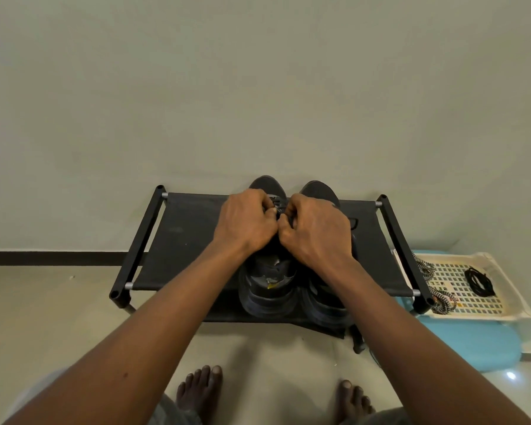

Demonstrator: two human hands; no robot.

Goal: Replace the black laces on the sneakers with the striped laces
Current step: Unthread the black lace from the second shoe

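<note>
Two dark sneakers stand side by side on a black shoe rack [184, 240], toes toward the wall. Both my hands are curled over the lacing area of the left sneaker [267, 289]. My left hand [246, 222] and my right hand [316, 230] meet fingertip to fingertip and pinch a lace there; its colour is hard to tell under the fingers. My right wrist partly covers the right sneaker [319, 190]. The striped laces [442, 300] and a coiled black lace [480, 282] lie on a tray at the right.
The white perforated tray [460, 271] rests on a cream cloth over a light blue stool [472, 342], right of the rack. A plain wall is close behind the rack. My bare feet [200, 391] stand on the tiled floor in front.
</note>
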